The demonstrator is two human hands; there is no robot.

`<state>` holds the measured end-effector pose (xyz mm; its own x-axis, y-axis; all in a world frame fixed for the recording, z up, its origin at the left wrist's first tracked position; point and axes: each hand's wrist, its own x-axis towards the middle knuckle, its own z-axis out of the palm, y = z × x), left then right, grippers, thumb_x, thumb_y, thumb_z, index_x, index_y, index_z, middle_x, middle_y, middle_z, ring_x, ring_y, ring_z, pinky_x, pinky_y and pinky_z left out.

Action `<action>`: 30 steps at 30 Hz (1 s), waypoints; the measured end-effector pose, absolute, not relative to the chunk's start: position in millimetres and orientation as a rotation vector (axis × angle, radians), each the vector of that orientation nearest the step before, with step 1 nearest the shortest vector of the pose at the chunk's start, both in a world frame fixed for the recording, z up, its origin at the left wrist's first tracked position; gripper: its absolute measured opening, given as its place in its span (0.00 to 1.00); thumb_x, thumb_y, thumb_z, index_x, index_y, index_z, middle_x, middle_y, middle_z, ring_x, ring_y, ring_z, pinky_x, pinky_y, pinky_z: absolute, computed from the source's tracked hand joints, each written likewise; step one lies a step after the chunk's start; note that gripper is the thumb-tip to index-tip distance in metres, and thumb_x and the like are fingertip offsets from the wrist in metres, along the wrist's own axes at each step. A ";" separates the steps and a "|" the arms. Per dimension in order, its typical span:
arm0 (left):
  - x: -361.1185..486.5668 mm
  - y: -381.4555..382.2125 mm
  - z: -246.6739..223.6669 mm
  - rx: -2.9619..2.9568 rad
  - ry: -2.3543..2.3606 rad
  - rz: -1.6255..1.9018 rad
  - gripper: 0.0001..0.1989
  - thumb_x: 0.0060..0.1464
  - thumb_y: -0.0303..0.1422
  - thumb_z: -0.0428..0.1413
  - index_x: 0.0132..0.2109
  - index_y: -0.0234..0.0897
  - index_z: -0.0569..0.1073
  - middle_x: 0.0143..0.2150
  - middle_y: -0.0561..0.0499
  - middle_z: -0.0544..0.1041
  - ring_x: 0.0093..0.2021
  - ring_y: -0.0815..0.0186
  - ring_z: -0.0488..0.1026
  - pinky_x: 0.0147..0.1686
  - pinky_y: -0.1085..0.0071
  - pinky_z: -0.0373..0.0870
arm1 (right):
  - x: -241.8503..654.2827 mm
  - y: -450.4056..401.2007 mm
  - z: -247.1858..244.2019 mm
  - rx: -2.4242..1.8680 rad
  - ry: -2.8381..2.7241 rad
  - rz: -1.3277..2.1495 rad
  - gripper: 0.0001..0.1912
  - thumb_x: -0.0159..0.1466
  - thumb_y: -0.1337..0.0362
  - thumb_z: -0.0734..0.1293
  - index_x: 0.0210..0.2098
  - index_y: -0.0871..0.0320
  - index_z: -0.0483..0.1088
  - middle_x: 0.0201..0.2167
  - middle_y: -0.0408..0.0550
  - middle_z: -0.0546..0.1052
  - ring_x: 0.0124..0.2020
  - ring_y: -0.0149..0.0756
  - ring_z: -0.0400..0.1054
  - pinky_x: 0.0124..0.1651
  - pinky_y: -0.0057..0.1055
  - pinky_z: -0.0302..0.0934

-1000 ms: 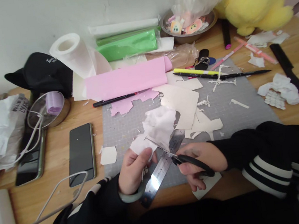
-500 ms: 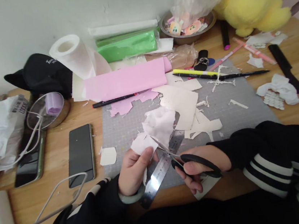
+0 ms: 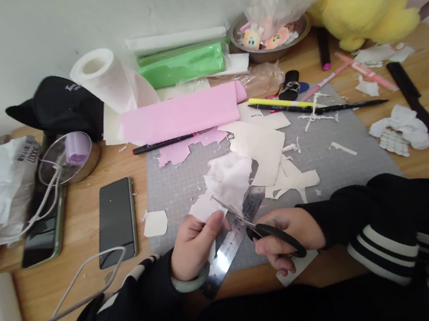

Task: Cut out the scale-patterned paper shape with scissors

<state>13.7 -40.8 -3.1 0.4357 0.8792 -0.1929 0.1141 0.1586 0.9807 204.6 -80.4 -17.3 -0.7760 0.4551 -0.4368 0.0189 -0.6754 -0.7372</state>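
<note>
My left hand (image 3: 194,246) pinches a small piece of white paper (image 3: 202,207) between thumb and fingers. In my right hand (image 3: 292,234) is a pair of black-handled scissors (image 3: 280,236), fingers wrapped round the handles. The blades reach left across the paper's edge near my left thumb, and they look nearly closed. Beneath both hands a metal ruler (image 3: 226,253) lies slantwise on the grey cutting mat (image 3: 178,180). Crumpled white tissue (image 3: 229,177) sits just beyond the blades. Cream paper offcuts (image 3: 257,145) lie behind it.
A phone (image 3: 115,219) and a white cable (image 3: 75,274) are at left. Folded pink paper (image 3: 180,115), a paper roll (image 3: 105,80) and green packets (image 3: 183,64) stand behind. At right are pens (image 3: 321,108), a black comb (image 3: 412,97) and a yellow plush toy (image 3: 367,1).
The scissors' handles have come together and the blades have closed across the paper. My right hand has turned slightly; my left hand has barely moved.
</note>
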 end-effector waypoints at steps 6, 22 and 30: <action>12.5 -41.9 -4.6 1.268 1.040 0.723 0.21 0.50 0.46 0.55 0.20 0.35 0.72 0.16 0.56 0.60 0.19 0.72 0.56 0.20 0.73 0.52 | 203.6 -77.2 -13.3 -0.906 -1.174 2.436 0.35 0.46 0.30 0.57 0.25 0.60 0.55 0.13 0.41 0.65 0.18 0.27 0.63 0.26 0.27 0.60; 12.6 -40.2 -2.1 1.370 0.983 0.681 0.18 0.52 0.44 0.55 0.22 0.35 0.73 0.16 0.56 0.63 0.18 0.73 0.56 0.22 0.74 0.57 | 204.2 -75.0 -6.0 -0.871 -1.248 2.532 0.36 0.40 0.30 0.61 0.23 0.60 0.56 0.15 0.40 0.64 0.19 0.25 0.60 0.26 0.27 0.57; 13.9 -40.3 -0.6 1.383 0.977 0.686 0.19 0.51 0.45 0.56 0.21 0.35 0.73 0.16 0.54 0.66 0.19 0.72 0.59 0.22 0.75 0.59 | 206.9 -75.6 -8.2 -0.906 -1.166 2.550 0.24 0.49 0.47 0.69 0.24 0.60 0.58 0.17 0.38 0.66 0.19 0.22 0.61 0.25 0.23 0.58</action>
